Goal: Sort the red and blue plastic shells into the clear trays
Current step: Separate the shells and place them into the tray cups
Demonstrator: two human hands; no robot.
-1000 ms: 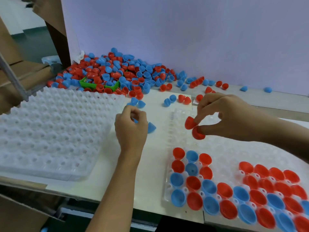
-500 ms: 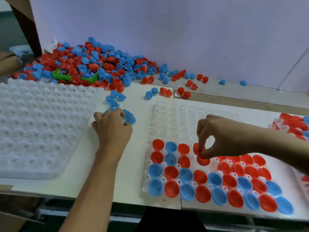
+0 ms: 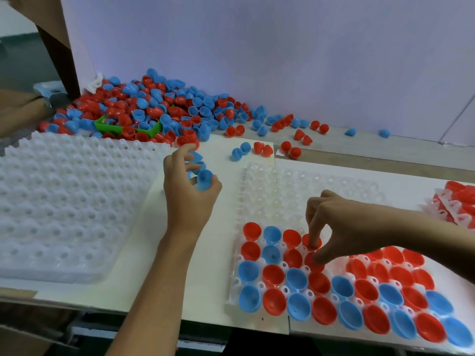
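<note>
A clear tray lies in front of me, its near rows filled with red and blue shells. My right hand is over the tray's fourth row and its fingertips push a red shell into a cell; a second red shell sits under the thumb. My left hand hovers left of the tray and grips several blue shells between thumb and curled fingers. A big pile of loose red and blue shells lies at the back left.
A stack of white empty trays fills the left side of the white table. A green box is half buried in the pile. Loose shells lie scattered behind the tray. Another filled tray shows at the right edge.
My right hand came down from above the tray and set its red shells into the cells. My left hand picked blue shells off the table and lifted them.
</note>
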